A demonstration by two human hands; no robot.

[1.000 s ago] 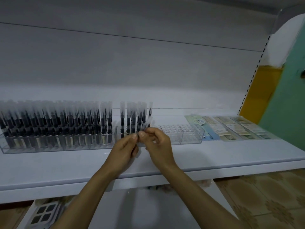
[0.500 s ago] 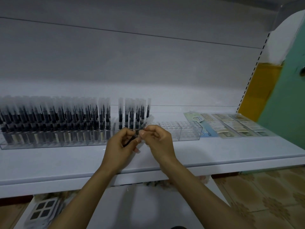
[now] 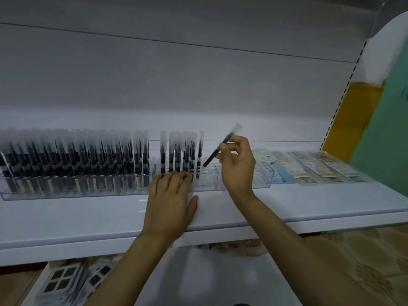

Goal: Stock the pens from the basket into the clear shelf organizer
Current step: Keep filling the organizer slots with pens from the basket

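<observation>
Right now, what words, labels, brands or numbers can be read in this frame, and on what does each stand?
Nothing is legible.
Round badge on the pale green packet: print too blurred.
Print on the flat packets beside it: too small.
Barrel labels of the standing pens in the clear organizer: blurred.
Held pen in the right hand: no print visible.

Our left hand lies flat, palm down, fingers stretched forward; our right hand, raised just beside it, pinches a pen between thumb and fingertips.
</observation>
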